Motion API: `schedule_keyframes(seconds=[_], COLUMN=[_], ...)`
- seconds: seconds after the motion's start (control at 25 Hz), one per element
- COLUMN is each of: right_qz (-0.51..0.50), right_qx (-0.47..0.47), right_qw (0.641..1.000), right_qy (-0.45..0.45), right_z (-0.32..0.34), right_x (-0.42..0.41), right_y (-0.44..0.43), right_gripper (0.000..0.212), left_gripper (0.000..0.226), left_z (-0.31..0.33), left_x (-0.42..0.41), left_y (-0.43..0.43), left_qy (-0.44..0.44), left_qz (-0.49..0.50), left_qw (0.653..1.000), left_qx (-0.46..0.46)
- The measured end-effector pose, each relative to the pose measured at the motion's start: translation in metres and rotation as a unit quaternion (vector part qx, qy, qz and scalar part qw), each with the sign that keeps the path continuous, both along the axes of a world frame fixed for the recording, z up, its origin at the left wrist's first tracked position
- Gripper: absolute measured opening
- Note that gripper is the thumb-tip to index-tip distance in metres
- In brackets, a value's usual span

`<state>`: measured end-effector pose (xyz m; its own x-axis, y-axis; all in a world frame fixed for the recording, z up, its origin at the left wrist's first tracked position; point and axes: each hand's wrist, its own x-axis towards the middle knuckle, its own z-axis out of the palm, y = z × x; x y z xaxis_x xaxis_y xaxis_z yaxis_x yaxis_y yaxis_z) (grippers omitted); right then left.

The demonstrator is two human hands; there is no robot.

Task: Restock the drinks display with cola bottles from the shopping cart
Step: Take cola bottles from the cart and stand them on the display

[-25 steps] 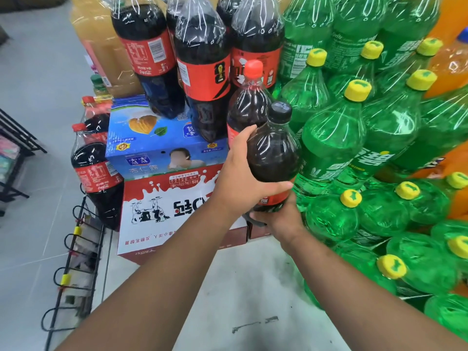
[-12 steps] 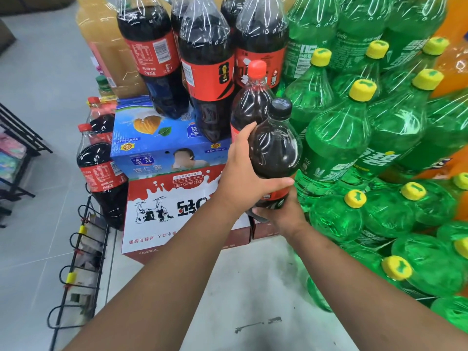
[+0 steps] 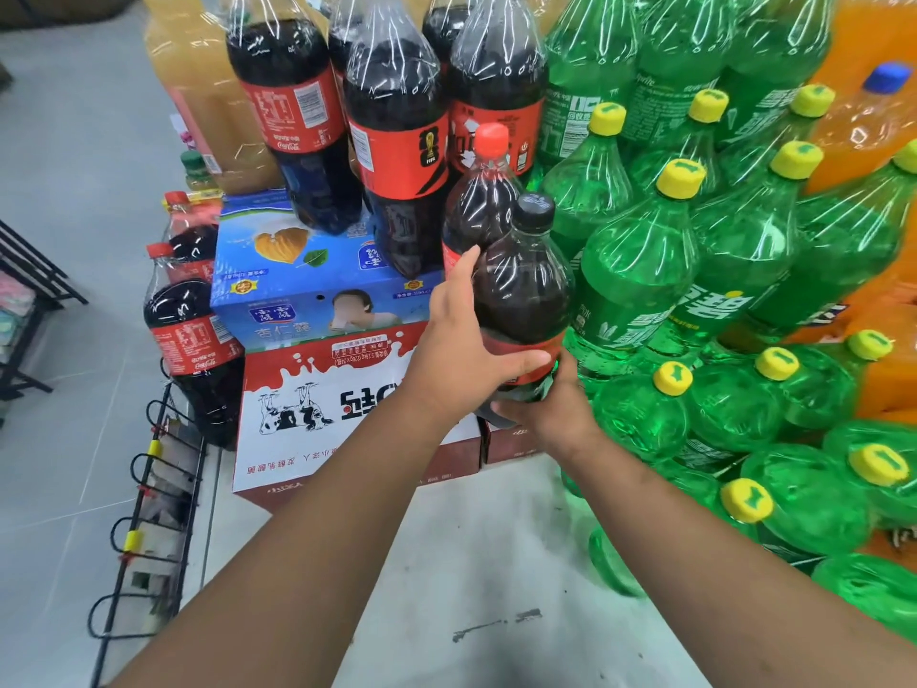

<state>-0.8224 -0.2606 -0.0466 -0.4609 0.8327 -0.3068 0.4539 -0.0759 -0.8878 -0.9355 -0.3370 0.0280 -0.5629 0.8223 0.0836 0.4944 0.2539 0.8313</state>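
Because a full plastic cola bottle with a black cap (image 3: 521, 300) is heavy and slippery, the person shares its load: the left hand (image 3: 456, 360) wraps the smooth dark shoulder and red label, while the right hand (image 3: 551, 409) cups the base from beneath. Both are grasping it. It stands slightly tilted, just beside a red-capped cola bottle (image 3: 484, 201) and touching the ribbed green soda bottles with yellow caps (image 3: 640, 270), apparently bound for the gap above the red-and-white printed cardboard carton (image 3: 317, 414).
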Motion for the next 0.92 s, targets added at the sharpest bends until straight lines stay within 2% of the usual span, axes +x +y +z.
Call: schedule_keyframes(seconds=[0.16,0.36,0.44,0.56,0.68,0.92], right_qz=[0.054,0.135,0.177,0.22,0.208,0.165], right_qx=[0.048,0.149,0.228,0.35,0.398,0.409], right_qw=[0.995,0.964,0.932,0.856,0.826,0.815], right_qy=[-0.063,-0.172,-0.221,-0.312,-0.339,-0.377], right_z=[0.032,0.084,0.104,0.124,0.141,0.158], right_x=[0.014,0.039,0.049,0.068,0.097,0.18], right_y=[-0.003,0.001,-0.003,-0.007,-0.007,-0.005], right_gripper=[0.121,0.104,0.101,0.092,0.089,0.092], left_gripper=[0.111,0.095,0.091,0.088,0.088,0.093], left_z=[0.013,0.042,0.052,0.06,0.064,0.073], left_x=[0.003,0.009,0.018,0.036,0.058,0.122], left_y=[-0.012,-0.029,-0.032,-0.032,-0.031,-0.019], left_qy=[0.031,0.131,0.168,0.243,0.289,0.312], left_qz=[0.002,-0.024,-0.042,-0.064,-0.092,-0.156], left_qw=[0.999,0.991,0.985,0.967,0.951,0.936], left_qx=[-0.02,-0.02,-0.021,-0.044,-0.06,-0.055])
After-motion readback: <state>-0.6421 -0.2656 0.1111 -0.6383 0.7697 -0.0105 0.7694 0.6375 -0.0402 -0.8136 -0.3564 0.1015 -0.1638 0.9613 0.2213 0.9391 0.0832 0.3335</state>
